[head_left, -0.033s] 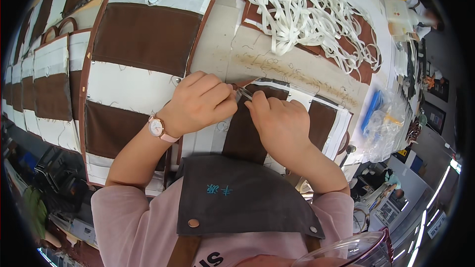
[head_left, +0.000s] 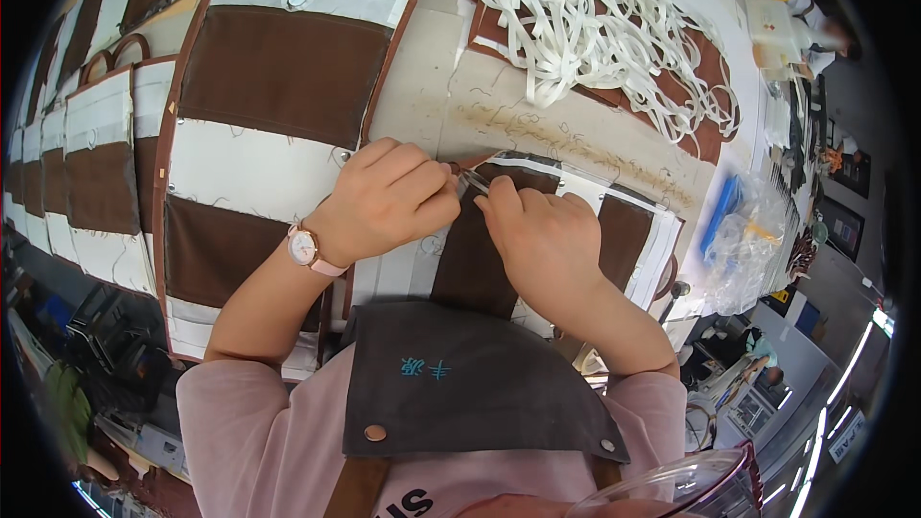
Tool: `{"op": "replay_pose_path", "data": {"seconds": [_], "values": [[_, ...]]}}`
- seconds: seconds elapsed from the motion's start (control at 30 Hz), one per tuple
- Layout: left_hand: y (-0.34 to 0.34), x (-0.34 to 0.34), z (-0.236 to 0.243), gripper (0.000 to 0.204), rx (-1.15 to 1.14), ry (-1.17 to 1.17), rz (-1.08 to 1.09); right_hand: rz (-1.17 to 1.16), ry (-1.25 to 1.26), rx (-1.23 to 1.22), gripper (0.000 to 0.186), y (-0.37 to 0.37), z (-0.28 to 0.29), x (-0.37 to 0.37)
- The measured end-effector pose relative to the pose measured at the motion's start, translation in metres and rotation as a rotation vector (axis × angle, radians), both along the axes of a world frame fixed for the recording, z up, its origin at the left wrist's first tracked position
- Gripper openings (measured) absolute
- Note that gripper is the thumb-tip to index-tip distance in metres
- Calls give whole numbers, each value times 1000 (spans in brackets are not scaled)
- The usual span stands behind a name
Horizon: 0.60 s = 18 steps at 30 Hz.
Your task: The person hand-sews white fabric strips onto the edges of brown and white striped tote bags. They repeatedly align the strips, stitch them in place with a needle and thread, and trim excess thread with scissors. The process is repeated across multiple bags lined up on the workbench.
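Observation:
Over a brown-and-white striped panel [head_left: 470,254], my two hands come close together. My left hand [head_left: 393,194], with a pink-strapped watch [head_left: 304,247] on its wrist, pinches the panel's brown edging [head_left: 480,163] near the top corner. A slim metal tool with narrow prongs [head_left: 474,179] sits in the closed fingers of my right hand [head_left: 547,235]. Its tip meets the edging beside my left fingertips. Whether it is tweezers or thread snips I cannot make out, as my fingers cover most of it.
A larger striped panel [head_left: 278,67] lies to the left, with more panels [head_left: 101,149] stacked beyond it. White strips [head_left: 595,19] are heaped at the back right on brown pieces. Clear plastic bags [head_left: 748,249] lie at the right edge. Loose threads are scattered across the tabletop [head_left: 413,96].

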State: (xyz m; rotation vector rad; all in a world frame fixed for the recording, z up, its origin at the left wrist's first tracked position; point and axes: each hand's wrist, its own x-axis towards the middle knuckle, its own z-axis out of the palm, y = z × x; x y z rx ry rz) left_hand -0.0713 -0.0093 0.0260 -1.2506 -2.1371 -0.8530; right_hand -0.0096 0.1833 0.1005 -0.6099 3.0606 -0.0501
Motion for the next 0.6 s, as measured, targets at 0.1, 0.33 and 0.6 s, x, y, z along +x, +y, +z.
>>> {"op": "replay_pose_path", "data": {"seconds": [0.1,0.33,0.6], "values": [[0,0,0,18,1,-3,-2,25,-14,29,21,2,0,-2],[-1,-1,1,18,-11,-10,-5,106,-6,77,21,6,1,-8],[-1,-1,1,17,-6,-20,-7,239,-41,132,24,13,8,-19]]}}
